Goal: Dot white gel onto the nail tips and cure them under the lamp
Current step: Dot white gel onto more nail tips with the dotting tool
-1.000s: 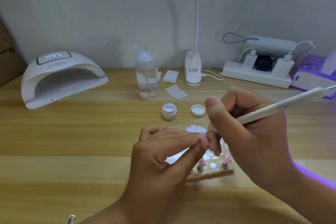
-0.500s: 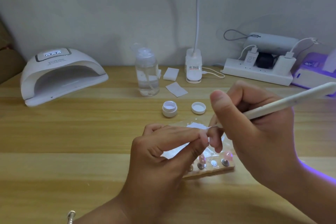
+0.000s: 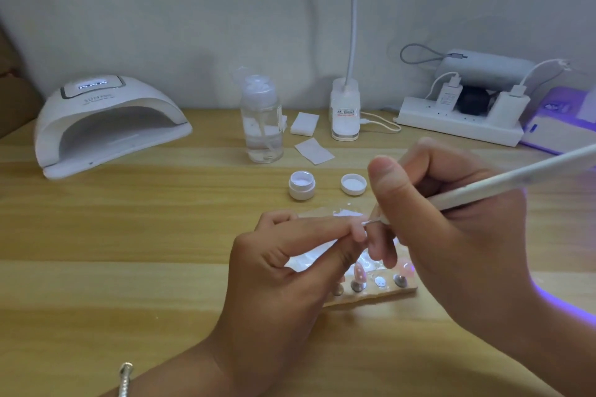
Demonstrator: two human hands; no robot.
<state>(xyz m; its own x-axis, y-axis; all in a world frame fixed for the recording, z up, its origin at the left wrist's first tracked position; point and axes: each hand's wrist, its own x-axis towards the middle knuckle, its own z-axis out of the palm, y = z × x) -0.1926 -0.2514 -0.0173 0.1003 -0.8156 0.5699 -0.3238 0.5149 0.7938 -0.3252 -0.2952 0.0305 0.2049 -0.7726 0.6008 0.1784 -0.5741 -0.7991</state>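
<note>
My left hand (image 3: 283, 261) pinches a small nail tip (image 3: 358, 233) between thumb and forefinger above the holder board (image 3: 380, 293). My right hand (image 3: 445, 229) grips a white dotting pen (image 3: 503, 182), and its thin metal point touches the held nail tip. On the board stand pink nail tips (image 3: 359, 271) on metal pegs, one at the right (image 3: 404, 269). An open white gel pot (image 3: 302, 185) and its lid (image 3: 353, 184) sit just behind the hands. The white curing lamp (image 3: 106, 121) stands at the far left with its display lit.
A clear pump bottle (image 3: 262, 119) stands mid-table with white wipes (image 3: 314, 150) beside it. A clip lamp base (image 3: 345, 113), a power strip with chargers (image 3: 458, 121) and a violet-glowing device (image 3: 561, 126) line the back right. A bracelet (image 3: 124, 377) shows on my left wrist.
Both hands have risen slightly together above the board. The pen point stays at the pinched nail tip.
</note>
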